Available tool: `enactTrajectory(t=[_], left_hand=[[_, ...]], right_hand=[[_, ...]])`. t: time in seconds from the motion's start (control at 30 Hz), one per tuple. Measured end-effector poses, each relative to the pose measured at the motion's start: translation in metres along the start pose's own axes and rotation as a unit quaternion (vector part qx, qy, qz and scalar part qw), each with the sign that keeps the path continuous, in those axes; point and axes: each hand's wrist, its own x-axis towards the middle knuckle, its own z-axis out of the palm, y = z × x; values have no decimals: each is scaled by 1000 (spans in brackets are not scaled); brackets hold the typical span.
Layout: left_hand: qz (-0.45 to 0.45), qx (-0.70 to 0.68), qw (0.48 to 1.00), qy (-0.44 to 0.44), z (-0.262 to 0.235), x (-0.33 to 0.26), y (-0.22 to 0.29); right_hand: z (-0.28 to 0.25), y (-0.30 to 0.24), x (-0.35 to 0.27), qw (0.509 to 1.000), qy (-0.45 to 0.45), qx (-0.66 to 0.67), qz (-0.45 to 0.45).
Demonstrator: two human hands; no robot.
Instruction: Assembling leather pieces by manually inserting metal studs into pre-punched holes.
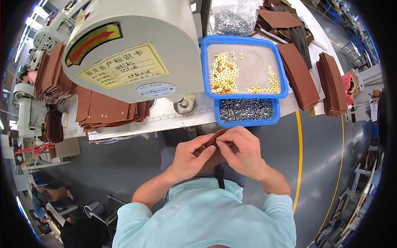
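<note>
Brown leather piece point(215, 138) pinched by left hand point(188, 159) and right hand point(244, 153) | step: probably fitting hardware (hidden) | next: steady alignment; trays point(243, 96) at 12 o'clock.

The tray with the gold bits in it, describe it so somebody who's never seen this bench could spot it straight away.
Start at the big cream machine head on the workbench; just to its right sits the upper blue tray. It holds small gold rings on a pale floor, unlike the smaller blue tray below it, which is full of dark silvery pieces.
</note>
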Motion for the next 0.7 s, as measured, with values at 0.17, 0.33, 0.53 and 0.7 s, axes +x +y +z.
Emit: enactTrajectory(t=[0.17,0.33,0.53,0.7], left_hand=[[24,61,998,18,-2,3,0],[84,146,986,-11,-5,6,-5],[170,139,975,22,-1,9,-22],[213,220,951,29,-2,8,-16]], right_hand=[[0,-6,9,995,67,-68,-26],[-11,5,-3,998,-41,-56,-5],[-35,59,13,977,-148,99,117],[-24,86,21,971,-29,-231,61]])
